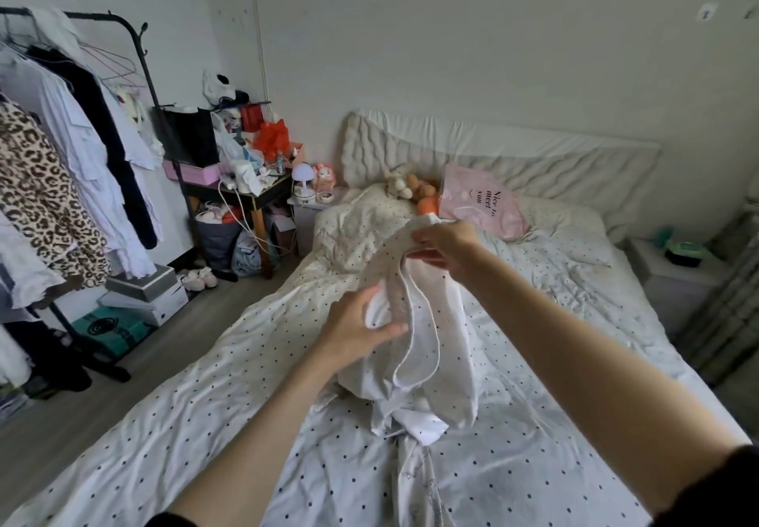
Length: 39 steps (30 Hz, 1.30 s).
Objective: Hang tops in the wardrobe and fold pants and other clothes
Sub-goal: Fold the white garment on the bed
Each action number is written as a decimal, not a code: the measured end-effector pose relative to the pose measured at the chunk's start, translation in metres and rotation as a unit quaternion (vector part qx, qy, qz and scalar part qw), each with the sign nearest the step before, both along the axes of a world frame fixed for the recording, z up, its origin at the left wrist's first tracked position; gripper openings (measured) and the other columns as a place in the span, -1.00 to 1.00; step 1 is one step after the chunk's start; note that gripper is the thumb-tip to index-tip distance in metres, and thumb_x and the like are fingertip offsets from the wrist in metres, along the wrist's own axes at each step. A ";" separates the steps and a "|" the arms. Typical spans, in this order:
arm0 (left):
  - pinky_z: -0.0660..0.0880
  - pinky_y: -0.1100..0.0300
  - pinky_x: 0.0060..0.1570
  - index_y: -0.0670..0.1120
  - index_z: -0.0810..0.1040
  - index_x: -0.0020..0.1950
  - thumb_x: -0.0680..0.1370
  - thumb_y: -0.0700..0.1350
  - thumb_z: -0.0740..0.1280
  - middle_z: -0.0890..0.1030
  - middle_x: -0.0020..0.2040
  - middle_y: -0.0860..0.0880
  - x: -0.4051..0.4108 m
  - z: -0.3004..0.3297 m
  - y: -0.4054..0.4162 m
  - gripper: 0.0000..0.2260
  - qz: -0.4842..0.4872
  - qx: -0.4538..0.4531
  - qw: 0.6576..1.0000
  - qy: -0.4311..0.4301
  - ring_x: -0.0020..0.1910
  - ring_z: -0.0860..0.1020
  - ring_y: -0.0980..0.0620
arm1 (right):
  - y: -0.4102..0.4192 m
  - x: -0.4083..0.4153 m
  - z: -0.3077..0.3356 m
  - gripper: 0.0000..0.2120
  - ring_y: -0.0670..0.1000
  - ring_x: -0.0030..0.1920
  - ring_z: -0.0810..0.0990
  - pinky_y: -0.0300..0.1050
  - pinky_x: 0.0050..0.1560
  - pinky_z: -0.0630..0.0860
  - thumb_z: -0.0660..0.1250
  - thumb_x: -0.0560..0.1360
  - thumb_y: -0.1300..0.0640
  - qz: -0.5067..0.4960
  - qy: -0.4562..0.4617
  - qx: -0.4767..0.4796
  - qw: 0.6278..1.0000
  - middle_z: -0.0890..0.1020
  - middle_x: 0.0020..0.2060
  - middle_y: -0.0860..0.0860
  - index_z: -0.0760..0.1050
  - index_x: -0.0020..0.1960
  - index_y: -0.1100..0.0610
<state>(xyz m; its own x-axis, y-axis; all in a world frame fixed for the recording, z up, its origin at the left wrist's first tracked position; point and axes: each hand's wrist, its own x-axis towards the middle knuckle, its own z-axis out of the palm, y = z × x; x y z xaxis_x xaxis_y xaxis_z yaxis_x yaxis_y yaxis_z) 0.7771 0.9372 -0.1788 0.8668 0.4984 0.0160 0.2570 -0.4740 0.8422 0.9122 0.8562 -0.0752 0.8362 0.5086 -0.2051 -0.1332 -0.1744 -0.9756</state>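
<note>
A white garment [427, 346] with a beige knitted lining hangs bunched above the bed [205, 403]. My right hand [445, 243] pinches its upper edge and holds it up. Lower and to the left, my left hand [357, 327] grips a fold of the same garment. Its bottom end rests crumpled on the dotted bedsheet. A black clothes rack [139, 54] stands at the left with several hanging tops, among them a leopard-print one [45, 198] and white shirts [82, 149]. Empty wire hangers [115, 64] hang near the rack's right end.
A cluttered side table [242, 190] with bags and boxes stands between rack and bed. Shoe boxes [143, 292] sit on the floor under the rack. Plush toys [406, 186] and a pink pillow [484, 202] lie by the headboard. A white nightstand [673, 276] stands at the right.
</note>
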 end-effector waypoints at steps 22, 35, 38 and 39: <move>0.47 0.20 -0.15 -0.03 0.63 0.02 0.48 -0.24 0.39 0.65 -0.11 -0.01 0.007 0.087 0.078 -0.83 0.067 -0.091 0.991 -0.078 -0.17 0.54 0.07 | -0.066 0.073 0.044 -0.67 -0.15 -0.59 0.55 -0.39 -0.57 0.42 0.25 0.44 0.45 -0.112 -0.159 0.021 0.981 0.61 -0.12 0.20 0.54 0.18 0.30; 0.45 0.19 0.14 -0.03 0.50 0.25 0.33 -0.28 0.52 0.61 0.11 0.05 -0.001 0.088 0.085 -0.48 -0.076 -0.015 0.996 -0.037 0.08 0.55 0.14 | -0.081 0.091 0.038 -0.77 0.14 0.01 0.58 -0.03 0.00 0.50 0.45 0.41 0.21 0.013 -0.530 -0.316 0.787 0.65 -0.01 0.13 0.58 0.06 0.18; 0.45 0.14 -0.06 -0.18 0.58 0.04 0.38 -0.27 0.49 0.64 -0.08 -0.08 0.005 0.091 0.088 -0.74 -0.009 0.095 0.994 -0.055 -0.12 0.55 0.03 | -0.083 0.094 0.041 -0.79 0.18 -0.02 0.58 -0.06 -0.15 0.43 0.46 0.41 0.08 -0.031 -0.511 -0.279 0.812 0.65 -0.09 0.15 0.60 -0.03 0.18; 0.39 0.14 -0.17 -0.25 0.57 -0.09 0.41 -0.20 0.48 0.60 -0.20 -0.14 0.008 0.096 0.089 -0.82 0.032 0.131 0.988 -0.070 -0.21 0.50 -0.01 | -0.083 0.095 0.046 -0.78 0.18 0.02 0.56 -0.08 -0.15 0.40 0.45 0.41 0.05 -0.039 -0.515 -0.277 0.811 0.62 -0.06 0.16 0.61 -0.02 0.17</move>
<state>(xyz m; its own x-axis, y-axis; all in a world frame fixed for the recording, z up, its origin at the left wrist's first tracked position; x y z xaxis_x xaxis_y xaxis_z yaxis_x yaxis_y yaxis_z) 0.7849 1.0258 -0.0832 0.8142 0.5143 0.2695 0.1829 -0.6677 0.7216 1.0075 0.7730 -0.0296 0.7343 0.5145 0.4427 0.6701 -0.6534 -0.3521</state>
